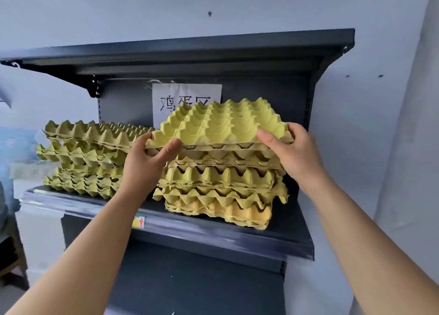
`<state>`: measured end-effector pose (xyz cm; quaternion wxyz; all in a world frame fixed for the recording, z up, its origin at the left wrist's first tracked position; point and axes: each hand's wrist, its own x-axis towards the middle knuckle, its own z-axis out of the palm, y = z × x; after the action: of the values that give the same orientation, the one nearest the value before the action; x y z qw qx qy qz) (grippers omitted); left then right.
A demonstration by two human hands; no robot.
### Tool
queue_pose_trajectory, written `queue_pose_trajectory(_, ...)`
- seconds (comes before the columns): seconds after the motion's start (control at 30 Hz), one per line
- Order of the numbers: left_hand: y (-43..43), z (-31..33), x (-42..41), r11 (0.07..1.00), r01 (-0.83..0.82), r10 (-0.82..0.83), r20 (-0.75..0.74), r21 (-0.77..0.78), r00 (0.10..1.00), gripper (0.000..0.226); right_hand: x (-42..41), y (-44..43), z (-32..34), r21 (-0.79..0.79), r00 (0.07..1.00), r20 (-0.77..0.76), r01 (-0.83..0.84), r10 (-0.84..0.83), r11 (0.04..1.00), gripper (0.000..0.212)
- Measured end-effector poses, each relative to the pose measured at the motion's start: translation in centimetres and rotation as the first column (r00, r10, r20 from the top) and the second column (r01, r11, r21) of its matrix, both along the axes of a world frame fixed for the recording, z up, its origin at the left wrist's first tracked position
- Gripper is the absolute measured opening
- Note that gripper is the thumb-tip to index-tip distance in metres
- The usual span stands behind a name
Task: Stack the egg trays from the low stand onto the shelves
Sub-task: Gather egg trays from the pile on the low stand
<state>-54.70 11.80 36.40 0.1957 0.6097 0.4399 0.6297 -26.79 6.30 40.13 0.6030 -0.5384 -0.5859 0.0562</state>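
A yellow-green egg tray (221,122) is tilted, its far edge raised, over the right stack of trays (221,188) on the dark shelf (213,234). My left hand (147,162) grips its near left corner, thumb on top. My right hand (294,153) grips its near right corner. The bottom tray of that stack is more orange. A second stack of green trays (85,155) stands to the left on the same shelf. The low stand is out of sight.
A dark upper shelf (180,51) overhangs both stacks. A white paper sign (166,101) hangs on the back panel, partly hidden by the held tray. A pale wall lies to the right. Blurred furniture sits at the far left.
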Motion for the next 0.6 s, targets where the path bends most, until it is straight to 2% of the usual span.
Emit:
queue_pose_trajectory(0.1, 2.6, 0.3, -0.8, 1.000, 0.010, -0.010, 0.029, -0.006, 1.000, 0.104, -0.9, 1.8, 0.4, -0.006, 0.998, 0.038, 0.055, -0.055, 0.998, 0.086)
queue_pose_trajectory(0.2, 4.9, 0.0, -1.2, 0.999, 0.025, -0.024, 0.045, -0.022, 0.999, 0.098, -1.5, 3.1, 0.3, -0.013, 0.991, 0.067, 0.117, -0.116, 0.993, 0.086)
queue_pose_trajectory(0.33, 7.5, -0.6, -2.0, 0.998, 0.034, -0.032, 0.034, -0.061, 0.999, 0.111, -2.5, 4.4, -0.2, -0.051, 0.981, 0.106, 0.168, -0.162, 0.984, 0.078)
queue_pose_trajectory(0.43, 8.9, -0.8, -2.3, 0.992, 0.076, -0.073, 0.029, -0.100, 0.997, 0.117, -3.0, 5.2, -0.2, -0.068, 0.969, 0.124, 0.224, -0.215, 0.972, 0.083)
queue_pose_trajectory(0.57, 9.9, -0.9, -2.1, 0.984, 0.140, -0.138, 0.033, -0.106, 0.990, 0.098, -3.6, 5.2, 0.0, -0.116, 0.942, 0.186, 0.303, -0.279, 0.946, 0.074)
queue_pose_trajectory(0.6, 10.0, -1.1, -2.1, 0.981, 0.152, -0.150, 0.020, -0.120, 0.988, 0.094, -3.8, 5.1, 0.0, -0.138, 0.928, 0.219, 0.335, -0.301, 0.932, 0.082)
